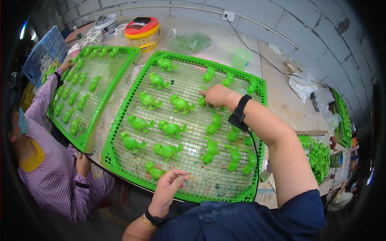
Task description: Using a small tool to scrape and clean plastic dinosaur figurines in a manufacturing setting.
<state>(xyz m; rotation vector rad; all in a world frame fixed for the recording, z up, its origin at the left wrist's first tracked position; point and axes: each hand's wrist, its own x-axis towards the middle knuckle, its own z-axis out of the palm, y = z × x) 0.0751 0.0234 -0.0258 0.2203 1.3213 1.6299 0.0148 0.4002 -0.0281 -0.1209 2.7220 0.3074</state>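
Observation:
A green plastic mesh tray point(116, 134) lies in front of me, with several bright green bird-like toy figures point(171, 128) standing on it in loose rows. My right hand point(219, 96) reaches to the upper middle of the tray. Its fingers are closed on a small green toy figure point(202, 101), largely covered by the hand. At the tray's near edge, my left hand point(171, 185) hovers with its fingers curled toward the thumb. Whatever it may hold is hidden. Another green figure point(154, 171) stands just left of that hand.
To the left, a person in a checked shirt point(56, 176) reaches over a second green tray point(94, 128) of figures. Behind stand a yellow bucket with red lid point(142, 34), a bag of green pieces point(189, 42) and a translucent green cup point(241, 59). Green parts point(317, 158) are heaped at right.

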